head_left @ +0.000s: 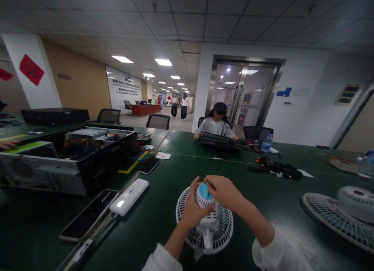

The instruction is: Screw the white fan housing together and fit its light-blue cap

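Note:
A small white desk fan (pixel 206 220) stands on the dark green table (pixel 163 240), its round slatted grille flat beneath a white ribbed motor housing. My left hand (pixel 197 206) wraps the housing's near side. My right hand (pixel 223 191) comes over the top, with its fingers on the fan's light blue cap (pixel 204 192). White cuffs show at both wrists. A second white fan (pixel 339 210) lies on the table to the right, apart from both hands.
Left of the fan lie a white power bank (pixel 129 197) and two smartphones (pixel 89 215). Beyond them stands an open computer case (pixel 70 162). A co-worker (pixel 216 126) sits across the table behind a dark panel. Black cables (pixel 277 167) and a water bottle (pixel 267 143) lie to the right.

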The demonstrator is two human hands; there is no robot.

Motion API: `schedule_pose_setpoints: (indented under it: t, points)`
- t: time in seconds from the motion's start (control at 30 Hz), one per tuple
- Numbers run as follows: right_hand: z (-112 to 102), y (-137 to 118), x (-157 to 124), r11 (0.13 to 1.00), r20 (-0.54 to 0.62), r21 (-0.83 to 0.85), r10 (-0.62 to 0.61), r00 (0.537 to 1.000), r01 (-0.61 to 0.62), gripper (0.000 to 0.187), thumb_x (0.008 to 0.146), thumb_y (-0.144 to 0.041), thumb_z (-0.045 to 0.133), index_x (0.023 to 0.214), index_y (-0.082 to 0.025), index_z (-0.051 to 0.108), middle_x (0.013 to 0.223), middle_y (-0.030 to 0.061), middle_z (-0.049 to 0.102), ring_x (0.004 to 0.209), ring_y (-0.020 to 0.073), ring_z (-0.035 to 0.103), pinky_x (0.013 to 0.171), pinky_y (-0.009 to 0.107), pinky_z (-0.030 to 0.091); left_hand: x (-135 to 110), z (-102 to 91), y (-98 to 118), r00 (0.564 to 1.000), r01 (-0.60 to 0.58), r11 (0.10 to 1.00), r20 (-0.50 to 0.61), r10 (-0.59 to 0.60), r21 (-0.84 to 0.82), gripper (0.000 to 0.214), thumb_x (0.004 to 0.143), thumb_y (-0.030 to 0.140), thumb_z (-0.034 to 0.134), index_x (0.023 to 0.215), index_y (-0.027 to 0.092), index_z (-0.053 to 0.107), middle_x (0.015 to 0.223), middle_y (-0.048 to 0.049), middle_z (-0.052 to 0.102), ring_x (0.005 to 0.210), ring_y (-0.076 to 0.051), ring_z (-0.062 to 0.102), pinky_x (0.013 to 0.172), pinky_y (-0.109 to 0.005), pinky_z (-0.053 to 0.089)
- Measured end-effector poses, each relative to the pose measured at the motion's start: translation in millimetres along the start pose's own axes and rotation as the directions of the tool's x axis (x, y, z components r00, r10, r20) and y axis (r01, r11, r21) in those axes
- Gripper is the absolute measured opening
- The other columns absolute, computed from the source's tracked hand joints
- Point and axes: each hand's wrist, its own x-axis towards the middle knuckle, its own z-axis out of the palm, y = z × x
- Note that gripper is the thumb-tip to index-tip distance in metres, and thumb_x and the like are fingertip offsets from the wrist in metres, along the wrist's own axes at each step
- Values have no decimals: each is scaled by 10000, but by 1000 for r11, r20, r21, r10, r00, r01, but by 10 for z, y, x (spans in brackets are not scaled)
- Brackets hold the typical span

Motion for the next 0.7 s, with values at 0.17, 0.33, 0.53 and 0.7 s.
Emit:
schedule_pose_setpoints:
  t: [0.17,0.33,0.53,0.7]
  points:
    - [-29,92,-35,991,15,70,-112,994,111,321,778,-104,449,1038,-173,625,1009,73,588,969,170,516,843,258,376,5,5,17,1000,5,1000,-1,-5,-9,890,598,248,757,1317,222,232,1201,-76,481,1104,-253,501,992,-410,338]
    - [-75,156,-32,978,73,89,-193,979,186,303,817,-170,488,1090,-203,616,1095,75,562,1023,193,503,892,310,374,-2,0,28,1000,13,1000,5,-13,-6,875,609,215,739,1318,206,226,1197,-87,472,1105,-253,489,986,-404,335]
    - [-59,132,11,986,75,22,-165,983,163,219,832,-233,507,999,-171,635,1005,67,601,948,183,552,837,284,400,-4,2,50,1000,17,1000,2,-17,10,880,607,201,736,1322,204,224,1206,-86,472,1106,-245,491,987,-386,345]
    - [-77,7,-15,992,58,-89,-87,994,92,206,853,-244,459,906,-135,625,932,98,620,893,210,577,766,300,419,1,4,37,1000,8,1000,-8,-8,4,885,604,264,744,1324,206,232,1199,-76,483,1091,-246,504,981,-393,353]
